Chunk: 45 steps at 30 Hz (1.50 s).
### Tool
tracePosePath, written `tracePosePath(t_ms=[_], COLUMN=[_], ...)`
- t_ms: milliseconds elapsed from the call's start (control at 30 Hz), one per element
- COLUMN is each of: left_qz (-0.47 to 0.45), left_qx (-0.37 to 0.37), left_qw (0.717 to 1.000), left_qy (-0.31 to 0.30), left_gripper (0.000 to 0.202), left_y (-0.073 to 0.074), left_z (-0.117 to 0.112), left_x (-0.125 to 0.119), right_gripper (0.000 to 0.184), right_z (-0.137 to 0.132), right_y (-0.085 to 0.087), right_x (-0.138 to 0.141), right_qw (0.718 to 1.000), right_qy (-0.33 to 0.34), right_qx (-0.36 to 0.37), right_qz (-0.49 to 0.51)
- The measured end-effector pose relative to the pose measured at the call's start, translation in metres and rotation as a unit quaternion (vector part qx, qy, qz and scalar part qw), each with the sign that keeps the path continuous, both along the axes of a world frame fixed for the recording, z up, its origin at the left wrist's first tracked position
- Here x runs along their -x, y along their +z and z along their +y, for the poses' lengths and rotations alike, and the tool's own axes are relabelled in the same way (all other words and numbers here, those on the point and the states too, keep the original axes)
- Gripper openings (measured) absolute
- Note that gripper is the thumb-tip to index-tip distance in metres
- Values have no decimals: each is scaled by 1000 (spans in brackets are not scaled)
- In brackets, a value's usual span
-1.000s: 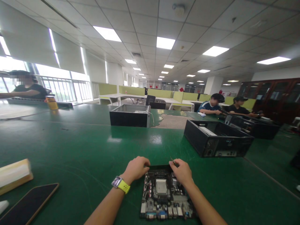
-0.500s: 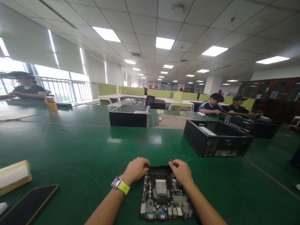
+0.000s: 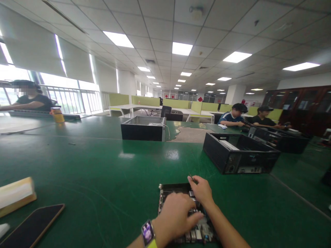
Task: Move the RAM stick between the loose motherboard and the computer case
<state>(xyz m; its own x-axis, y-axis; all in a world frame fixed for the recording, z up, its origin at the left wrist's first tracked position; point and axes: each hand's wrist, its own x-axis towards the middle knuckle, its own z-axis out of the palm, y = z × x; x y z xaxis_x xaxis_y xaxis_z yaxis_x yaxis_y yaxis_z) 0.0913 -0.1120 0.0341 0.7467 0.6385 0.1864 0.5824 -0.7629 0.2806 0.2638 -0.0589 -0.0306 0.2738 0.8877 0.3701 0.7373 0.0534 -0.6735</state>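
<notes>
A bare computer motherboard (image 3: 176,190) lies flat on the green table (image 3: 103,172) right in front of me. My left hand (image 3: 176,215), with a yellow-strapped watch on the wrist, is over the middle of the board, fingers stretched toward its right side and covering the processor. My right hand (image 3: 200,191) rests at the board's far right corner, fingers closed round a thin dark tool (image 3: 191,178) whose tip sticks up.
An open black computer case (image 3: 240,156) stands at the right, another case (image 3: 143,128) farther back. A phone (image 3: 32,224) and a wooden block (image 3: 17,194) lie at the left. Other people sit at the far left and far right.
My left hand has come off the board's far left corner and moved back and right over the middle of the board. The right hand has stayed put.
</notes>
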Motion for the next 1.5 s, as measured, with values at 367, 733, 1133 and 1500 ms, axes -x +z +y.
tracePosePath(t_ms=[367,733,1133,1500], left_qz=[98,64,68,92], left_qx=[132,89,-26,0], left_qw=[986,990,952,914], left_qy=[26,86,297,395], left_gripper=[47,38,34,48], left_y=[-15,-19,-23,-20], left_z=[-27,-18,97,154], left_x=[-28,-18,110,239], right_gripper=[56,49,57,61], right_z=[15,78,96,84], right_y=[37,151,133,131], right_x=[-28,-158,-210,-195], right_qw=[987,979,942,931], right_qy=[-32,-174,-228,-252], right_qx=[-68,79,221,228], right_qz=[140,-68,-110,-136])
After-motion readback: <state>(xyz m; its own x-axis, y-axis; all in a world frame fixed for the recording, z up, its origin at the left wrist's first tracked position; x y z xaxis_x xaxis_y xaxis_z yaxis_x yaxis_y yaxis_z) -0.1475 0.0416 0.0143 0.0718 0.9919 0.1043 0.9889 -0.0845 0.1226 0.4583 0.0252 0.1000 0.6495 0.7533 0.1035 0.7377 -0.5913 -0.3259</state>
